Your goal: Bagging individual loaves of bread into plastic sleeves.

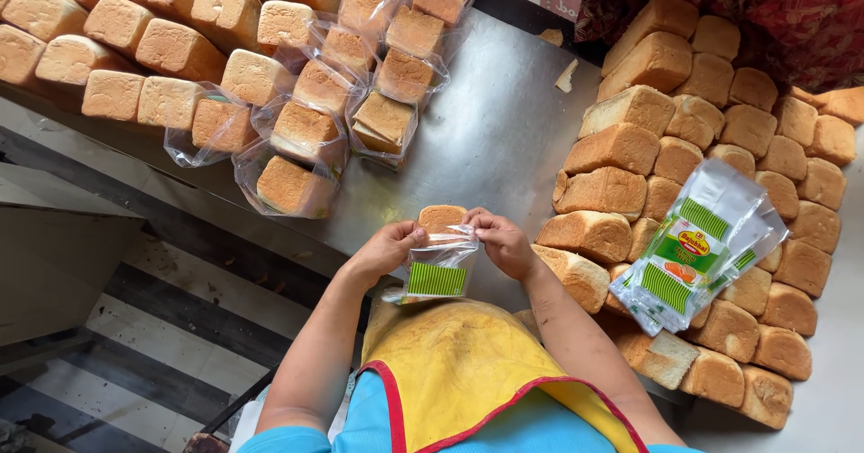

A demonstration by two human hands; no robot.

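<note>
Head camera looks straight down on a yellow apron [468,363], and just beyond it both hands meet over a steel table [490,129]. Left hand [389,248] and right hand [502,242] each pinch the mouth of a clear bag [439,269] with a green striped band, thumb and fingers pressed together on the film, while a small loaf [441,216] sits at the opening, at twelve o'clock from the bag. To do this well, I judge, the mouth should be held wide and even so the crust slides in without snagging or tearing the film. How far the loaf has entered is hard to tell, since the fingers cover the rim. At three o'clock a stack of empty bags [702,251] lies on bare loaves [630,165]. Farther off, at eleven o'clock, are bagged loaves [301,134] and more bare ones, cut off by the frame edge. Dark red cloth [747,3] at one o'clock is unclear.
</note>
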